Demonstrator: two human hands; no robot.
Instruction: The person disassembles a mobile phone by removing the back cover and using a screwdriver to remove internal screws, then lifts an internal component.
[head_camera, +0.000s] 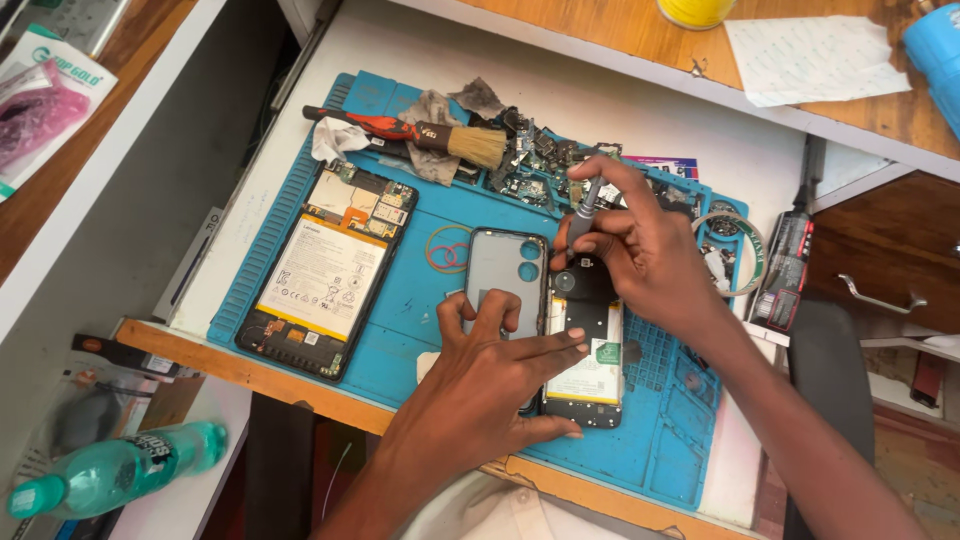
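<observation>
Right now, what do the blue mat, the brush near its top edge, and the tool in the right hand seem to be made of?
The blue mat looks like matte silicone or rubber: moulded ridges and small compartments. The brush has a dark, probably wooden handle and pale, straw-coloured bristles. The tool in the right hand looks like grey metal with a dull sheen; most of it is hidden by the fingers.

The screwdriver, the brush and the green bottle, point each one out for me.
screwdriver (586, 200), head view, on its grey shaft above the right hand's fingers
brush (478, 146), head view, on the tan bristles
green bottle (120, 466), head view, on its middle
</observation>
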